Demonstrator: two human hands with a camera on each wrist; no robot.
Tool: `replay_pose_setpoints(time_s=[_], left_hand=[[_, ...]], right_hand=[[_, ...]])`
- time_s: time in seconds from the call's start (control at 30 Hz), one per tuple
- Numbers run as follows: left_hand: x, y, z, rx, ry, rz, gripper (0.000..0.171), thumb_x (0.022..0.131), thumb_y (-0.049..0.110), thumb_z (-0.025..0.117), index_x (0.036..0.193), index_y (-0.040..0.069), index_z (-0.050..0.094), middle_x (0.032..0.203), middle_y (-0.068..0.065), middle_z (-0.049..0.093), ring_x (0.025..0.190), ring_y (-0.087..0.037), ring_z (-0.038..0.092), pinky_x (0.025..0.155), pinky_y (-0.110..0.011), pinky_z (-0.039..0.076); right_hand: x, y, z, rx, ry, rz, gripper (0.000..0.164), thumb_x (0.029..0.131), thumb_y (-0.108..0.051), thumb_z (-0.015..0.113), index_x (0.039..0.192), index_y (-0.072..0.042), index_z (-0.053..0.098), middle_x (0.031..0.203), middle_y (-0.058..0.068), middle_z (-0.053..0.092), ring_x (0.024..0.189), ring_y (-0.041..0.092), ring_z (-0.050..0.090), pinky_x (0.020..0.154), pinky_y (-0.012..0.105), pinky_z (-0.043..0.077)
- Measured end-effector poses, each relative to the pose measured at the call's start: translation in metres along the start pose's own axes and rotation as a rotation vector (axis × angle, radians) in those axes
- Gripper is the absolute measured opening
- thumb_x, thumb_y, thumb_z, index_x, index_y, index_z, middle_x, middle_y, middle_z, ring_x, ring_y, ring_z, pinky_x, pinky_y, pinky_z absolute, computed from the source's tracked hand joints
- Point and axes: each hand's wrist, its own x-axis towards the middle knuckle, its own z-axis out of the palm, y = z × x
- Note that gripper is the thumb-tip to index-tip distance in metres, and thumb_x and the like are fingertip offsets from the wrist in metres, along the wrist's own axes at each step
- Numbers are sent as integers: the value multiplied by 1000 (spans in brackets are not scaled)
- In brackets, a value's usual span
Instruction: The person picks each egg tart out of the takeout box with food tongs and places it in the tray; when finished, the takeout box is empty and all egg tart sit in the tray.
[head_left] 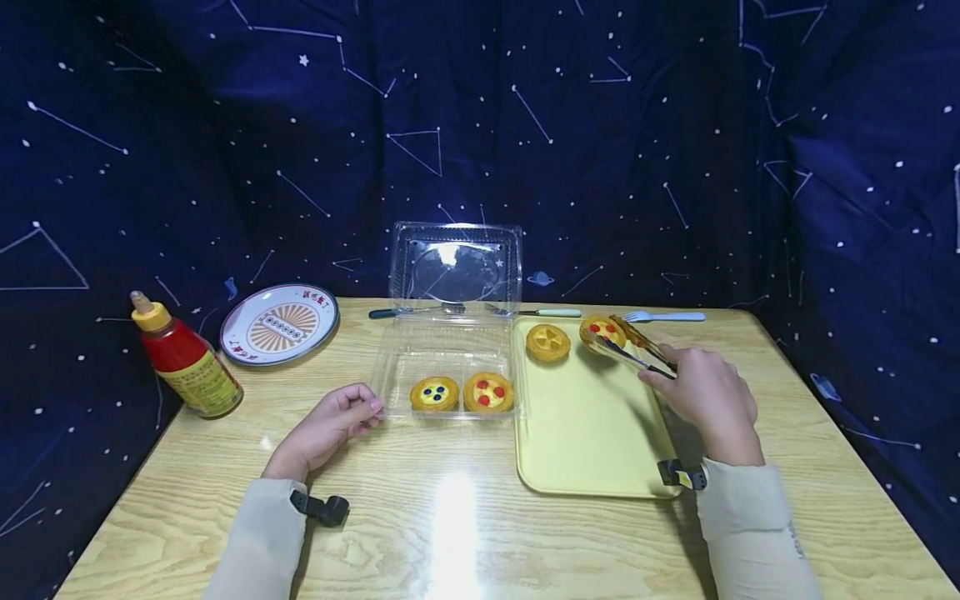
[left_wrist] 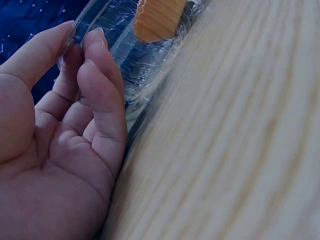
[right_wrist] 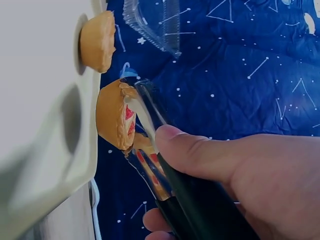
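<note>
My right hand (head_left: 712,404) grips black-handled tongs (right_wrist: 200,200), their tips around a red-dotted egg tart (head_left: 604,328). This tart hangs over the far right part of the yellow tray (head_left: 592,442), its shadow on the tray in the right wrist view. Another tart (head_left: 547,342), with a cross-shaped top, sits at the tray's far left corner. My left hand (head_left: 330,429) pinches the near left rim of a clear plastic box (head_left: 442,358), thumb against fingers. Inside the box are a blue-dotted tart (head_left: 435,393) and a second red-dotted tart (head_left: 488,392). The box lid (head_left: 457,271) stands raised behind.
At the left a red sauce bottle (head_left: 183,358) with a yellow cap stands near a patterned plate (head_left: 280,325). Along the table's back edge lie a dark-handled utensil (head_left: 382,314), a pale-green-handled one (head_left: 558,312) and a blue fork (head_left: 667,317). A starry cloth (head_left: 480,108) hangs behind.
</note>
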Motion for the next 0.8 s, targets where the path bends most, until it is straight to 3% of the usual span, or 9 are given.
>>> replay_pose_setpoints(time_s=[0.4, 0.6, 0.8], left_hand=[[-1, 1, -1, 6, 6, -10, 15, 101, 18, 57, 91, 8, 55, 95, -6, 59, 88, -19, 57, 74, -28, 47], [-1, -2, 0, -8, -6, -1, 14, 102, 17, 57, 90, 9, 55, 95, -5, 59, 86, -17, 56, 74, -28, 47], [0, -2, -1, 0, -9, 13, 13, 102, 16, 55, 91, 8, 55, 94, -5, 58, 86, -16, 56, 73, -28, 47]], right_hand=[[6, 3, 10, -32, -85, 42, 71, 90, -57, 63, 141, -9, 52, 125, 37, 54, 100, 55, 56, 59, 57, 47], [6, 1, 10, -30, -114, 52, 75, 91, -57, 62, 142, -3, 49, 129, 38, 50, 104, 56, 54, 65, 61, 47], [1, -1, 3, -12, -121, 92, 90, 87, -73, 52, 145, -5, 45, 131, 38, 48, 99, 59, 54, 55, 54, 45]])
